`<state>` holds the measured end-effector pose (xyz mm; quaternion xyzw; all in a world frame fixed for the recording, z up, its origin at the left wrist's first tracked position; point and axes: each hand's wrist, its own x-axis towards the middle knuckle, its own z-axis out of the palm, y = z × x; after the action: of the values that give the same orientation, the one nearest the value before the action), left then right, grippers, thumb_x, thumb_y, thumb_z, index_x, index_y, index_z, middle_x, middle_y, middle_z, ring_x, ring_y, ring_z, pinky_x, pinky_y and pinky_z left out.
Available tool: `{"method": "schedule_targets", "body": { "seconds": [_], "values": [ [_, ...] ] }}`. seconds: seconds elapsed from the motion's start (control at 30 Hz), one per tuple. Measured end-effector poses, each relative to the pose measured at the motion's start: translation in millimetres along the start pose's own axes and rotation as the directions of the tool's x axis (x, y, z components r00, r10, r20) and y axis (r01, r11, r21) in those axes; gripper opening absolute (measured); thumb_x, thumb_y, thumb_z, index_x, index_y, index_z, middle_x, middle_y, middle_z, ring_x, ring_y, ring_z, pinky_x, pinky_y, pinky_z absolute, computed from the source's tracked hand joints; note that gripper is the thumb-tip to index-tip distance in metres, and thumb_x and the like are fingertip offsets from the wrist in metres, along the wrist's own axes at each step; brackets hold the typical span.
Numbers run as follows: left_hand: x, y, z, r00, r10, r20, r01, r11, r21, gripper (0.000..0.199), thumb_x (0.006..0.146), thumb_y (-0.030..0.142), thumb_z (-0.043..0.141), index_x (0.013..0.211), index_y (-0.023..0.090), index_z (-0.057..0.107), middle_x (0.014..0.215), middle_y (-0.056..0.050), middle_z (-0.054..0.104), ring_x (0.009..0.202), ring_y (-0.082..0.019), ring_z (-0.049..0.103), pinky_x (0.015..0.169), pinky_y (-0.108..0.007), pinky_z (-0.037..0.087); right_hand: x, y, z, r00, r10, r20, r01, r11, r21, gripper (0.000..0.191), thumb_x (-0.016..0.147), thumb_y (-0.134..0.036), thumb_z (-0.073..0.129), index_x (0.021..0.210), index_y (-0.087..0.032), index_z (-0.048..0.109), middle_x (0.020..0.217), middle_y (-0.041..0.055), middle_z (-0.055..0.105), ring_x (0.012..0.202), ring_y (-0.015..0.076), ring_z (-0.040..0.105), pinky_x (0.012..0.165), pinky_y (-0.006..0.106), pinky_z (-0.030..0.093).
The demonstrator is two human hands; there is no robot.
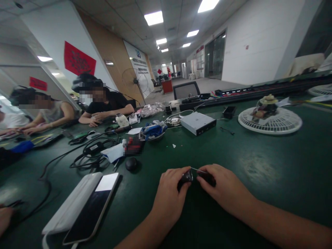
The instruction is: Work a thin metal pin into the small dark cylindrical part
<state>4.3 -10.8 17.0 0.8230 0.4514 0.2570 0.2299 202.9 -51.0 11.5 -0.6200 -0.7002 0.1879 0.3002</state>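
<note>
My left hand (169, 192) is closed around a small black cylindrical part (187, 177), and my right hand (220, 185) pinches a dark piece (208, 178) facing it. A thin metal wire (197, 169) runs across the top between them. The two hands nearly meet above the dark green work surface (261, 193), and my fingers hide much of both parts. The nearest other object is a black computer mouse (131, 164) to the left of my left hand.
A smartphone (89, 207) and a white flat device (70, 204) lie at near left, beside tangled black cables (90, 155). Ahead stand a grey optical drive (198, 122) and a white fan grille (269, 121). Two co-workers (103, 103) sit at the far left.
</note>
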Motion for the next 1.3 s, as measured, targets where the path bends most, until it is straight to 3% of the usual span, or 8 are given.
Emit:
{"method": "schedule_targets", "body": {
  "seconds": [0.27,0.43,0.57,0.7,0.87,0.97,1.1,1.3],
  "values": [
    [-2.6,3.9,-2.0,0.998,0.062,0.014,-0.061,0.997,-0.043,0.037,0.089,0.015,0.065,0.123,0.029,0.065,0.123,-0.002,0.069,0.114,-0.025,0.06,0.102,-0.049,0.045,0.7,-2.6,-5.5,0.999,-0.025,-0.03,0.031,0.972,0.233,0.015,0.096,-0.023,0.054,0.106,-0.025,0.065,0.102,0.0013,0.07,0.092,0.0183,0.065,0.083,0.035,0.05],
    [-2.3,7.5,-2.3,0.996,0.089,-0.028,-0.09,0.995,-0.033,0.034,0.085,0.013,0.069,0.116,0.027,0.066,0.114,-0.003,0.071,0.107,-0.025,0.062,0.095,-0.046,0.049,0.1,1.1,-5.5,0.998,-0.064,-0.026,0.068,0.972,0.225,0.014,0.095,-0.022,0.058,0.101,-0.026,0.069,0.103,0.0023,0.069,0.087,0.0183,0.065,0.075,0.034,0.051],
    [-4.1,8.9,-3.1,0.994,0.105,-0.021,-0.106,0.994,-0.038,0.032,0.082,0.01,0.071,0.109,0.027,0.067,0.109,-0.001,0.071,0.102,-0.023,0.063,0.091,-0.042,0.05,-0.4,2.4,-5.8,0.987,-0.155,-0.052,0.163,0.946,0.28,0.014,0.094,-0.02,0.061,0.097,-0.026,0.073,0.103,0.0017,0.067,0.093,0.0168,0.065,0.08,0.032,0.051],
    [-6.4,7.5,-2.3,0.995,0.101,-0.019,-0.102,0.993,-0.053,0.036,0.079,0.008,0.073,0.109,0.027,0.067,0.108,-0.001,0.071,0.101,-0.023,0.062,0.09,-0.04,0.05,0.0,1.9,-5.0,0.988,-0.149,-0.037,0.153,0.937,0.313,0.012,0.088,-0.015,0.069,0.093,-0.025,0.073,0.09,-0.0017,0.069,0.081,0.0145,0.065,0.073,0.029,0.051],
    [-7.1,5.3,-0.6,0.993,0.121,-0.016,-0.122,0.99,-0.068,0.045,0.076,0.007,0.077,0.113,0.029,0.066,0.109,0.001,0.072,0.101,-0.021,0.063,0.089,-0.038,0.05,-0.3,2.5,-4.3,0.972,-0.228,-0.065,0.236,0.917,0.322,0.017,0.091,-0.014,0.065,0.089,-0.026,0.077,0.092,-0.0007,0.069,0.084,0.0134,0.065,0.075,0.027,0.05],
    [-6.2,6.2,-1.7,0.99,0.14,0.004,-0.139,0.988,-0.073,0.042,0.077,0.006,0.076,0.112,0.028,0.067,0.11,0.0,0.073,0.102,-0.022,0.064,0.089,-0.038,0.05,-1.1,2.0,-4.9,0.98,-0.185,-0.068,0.197,0.931,0.306,0.013,0.088,-0.014,0.067,0.083,-0.024,0.073,0.086,-0.0014,0.066,0.077,0.0129,0.063,0.068,0.026,0.048],
    [-4.3,8.0,-4.0,0.976,0.212,0.056,-0.207,0.975,-0.079,0.036,0.078,0.003,0.072,0.105,0.027,0.071,0.103,0.001,0.075,0.096,-0.021,0.064,0.089,-0.038,0.049,-2.0,-0.3,-5.9,0.996,-0.09,-0.021,0.092,0.945,0.313,0.012,0.078,-0.013,0.073,0.083,-0.022,0.066,0.083,-0.0028,0.063,0.069,0.0127,0.059,0.06,0.025,0.045],
    [-3.7,7.9,-3.3,0.925,0.378,0.043,-0.372,0.923,-0.103,0.035,0.082,-0.003,0.063,0.101,0.026,0.069,0.101,0.002,0.075,0.096,-0.018,0.065,0.091,-0.037,0.045,-4.1,-6.3,-8.5,0.982,-0.182,0.052,0.152,0.921,0.358,0.021,0.078,-0.007,0.065,0.091,-0.023,0.063,0.091,-0.0012,0.061,0.077,0.0139,0.059,0.065,0.027,0.047]
  ]
}}
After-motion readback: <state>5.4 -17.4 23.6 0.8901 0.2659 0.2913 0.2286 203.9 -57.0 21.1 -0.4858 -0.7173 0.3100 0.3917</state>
